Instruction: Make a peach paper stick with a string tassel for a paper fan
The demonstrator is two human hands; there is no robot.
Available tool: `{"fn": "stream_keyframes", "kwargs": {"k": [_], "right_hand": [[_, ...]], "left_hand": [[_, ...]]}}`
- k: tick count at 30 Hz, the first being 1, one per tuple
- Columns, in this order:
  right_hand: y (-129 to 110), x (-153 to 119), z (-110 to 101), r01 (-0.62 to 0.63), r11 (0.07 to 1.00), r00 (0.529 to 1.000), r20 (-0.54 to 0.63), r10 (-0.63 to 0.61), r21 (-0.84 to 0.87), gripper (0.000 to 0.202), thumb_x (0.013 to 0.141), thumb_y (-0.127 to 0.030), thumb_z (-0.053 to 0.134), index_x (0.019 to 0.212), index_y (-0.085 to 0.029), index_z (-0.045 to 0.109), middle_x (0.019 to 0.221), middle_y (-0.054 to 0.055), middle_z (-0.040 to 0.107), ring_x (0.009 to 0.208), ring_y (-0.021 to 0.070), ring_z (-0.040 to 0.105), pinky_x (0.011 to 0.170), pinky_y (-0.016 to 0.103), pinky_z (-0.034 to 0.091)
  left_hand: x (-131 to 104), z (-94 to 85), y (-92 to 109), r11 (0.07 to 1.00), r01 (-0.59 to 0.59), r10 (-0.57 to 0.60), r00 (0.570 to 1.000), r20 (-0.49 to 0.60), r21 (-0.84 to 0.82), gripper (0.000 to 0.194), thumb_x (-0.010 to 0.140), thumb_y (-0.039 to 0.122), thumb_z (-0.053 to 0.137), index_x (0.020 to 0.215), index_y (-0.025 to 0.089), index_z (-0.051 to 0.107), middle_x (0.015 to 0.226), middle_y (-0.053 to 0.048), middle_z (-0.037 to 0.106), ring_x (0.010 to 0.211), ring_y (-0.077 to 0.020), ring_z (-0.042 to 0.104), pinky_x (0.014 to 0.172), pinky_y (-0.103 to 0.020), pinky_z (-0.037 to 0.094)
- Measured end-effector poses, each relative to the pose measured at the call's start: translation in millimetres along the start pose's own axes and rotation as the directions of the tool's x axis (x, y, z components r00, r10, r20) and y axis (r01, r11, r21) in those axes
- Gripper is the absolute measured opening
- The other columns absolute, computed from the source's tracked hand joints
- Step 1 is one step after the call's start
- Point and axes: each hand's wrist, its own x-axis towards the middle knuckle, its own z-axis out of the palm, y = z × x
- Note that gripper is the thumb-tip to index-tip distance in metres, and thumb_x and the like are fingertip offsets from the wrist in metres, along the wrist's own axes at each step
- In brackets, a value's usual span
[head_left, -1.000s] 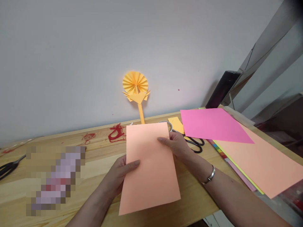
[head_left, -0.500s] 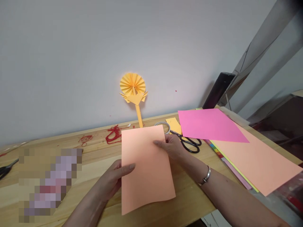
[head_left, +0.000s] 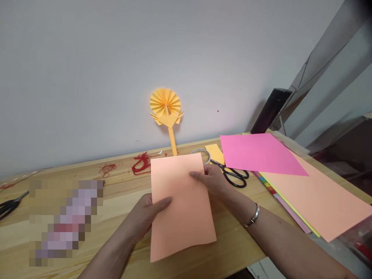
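A sheet of peach paper (head_left: 181,221) is held up over the table, its lower edge slightly curved. My left hand (head_left: 149,211) grips its left edge, thumb on the front and the other fingers hidden behind. Higher up on the right edge, my right hand (head_left: 213,180) pinches the sheet the same way. Behind the paper, a yellow paper fan (head_left: 165,102) with a heart and a rolled handle leans on the wall. Black-handled scissors (head_left: 236,178) lie just right of my right hand, near a roll of tape (head_left: 205,151), partly covered by the sheet.
Pink paper (head_left: 261,153) lies over another peach sheet (head_left: 319,205) and coloured papers at the right. A black cylinder (head_left: 270,110) leans at the back. Red thread (head_left: 141,163) and a yellow scrap (head_left: 214,153) lie near the wall. More scissors (head_left: 10,207) and a blurred-out item (head_left: 69,224) are at left.
The view has shifted slightly, so the table things sit a little further right. My left thumb reaches slightly further across the sheet. Both hands keep their hold.
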Motion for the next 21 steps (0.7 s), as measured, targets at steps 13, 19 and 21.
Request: {"fn": "stream_keyframes", "kwargs": {"k": [13, 19, 21], "right_hand": [[2.9, 0.6, -3.6, -0.053, 0.991, 0.994, 0.103, 0.040, 0.126, 0.035, 0.065, -0.047, 0.077, 0.075, -0.013, 0.071, 0.078, 0.007, 0.069, 0.067, 0.0183, 0.063, 0.059, 0.029, 0.049], [3.8, 1.8, -2.6, -0.056, 0.993, 0.997, 0.056, 0.050, 0.107, 0.032, 0.059, -0.042, 0.081, 0.071, -0.014, 0.071, 0.078, 0.006, 0.070, 0.067, 0.0181, 0.064, 0.061, 0.029, 0.051], [3.0, 2.1, -2.0, -0.066, 0.991, 0.997, 0.043, 0.061, 0.112, 0.034, 0.056, -0.042, 0.082, 0.071, -0.013, 0.071, 0.077, 0.007, 0.070, 0.067, 0.0184, 0.064, 0.061, 0.030, 0.051]], "left_hand": [[-0.3, 0.6, -0.4, 1.000, -0.015, 0.015, 0.999, 0.029, -0.020, 0.039, 0.076, 0.034, 0.069, 0.109, 0.013, 0.068, 0.107, -0.016, 0.071, 0.092, -0.0318, 0.069, 0.080, -0.043, 0.054], [0.0, 0.3, -1.5, 1.000, -0.006, 0.007, 1.000, 0.021, -0.004, 0.038, 0.076, 0.036, 0.070, 0.107, 0.014, 0.068, 0.105, -0.016, 0.071, 0.089, -0.0308, 0.070, 0.078, -0.041, 0.055], [0.1, 1.3, -0.5, 1.000, 0.001, -0.001, 1.000, 0.010, -0.006, 0.038, 0.076, 0.038, 0.069, 0.105, 0.013, 0.069, 0.106, -0.016, 0.071, 0.089, -0.0306, 0.070, 0.078, -0.041, 0.055]]}}
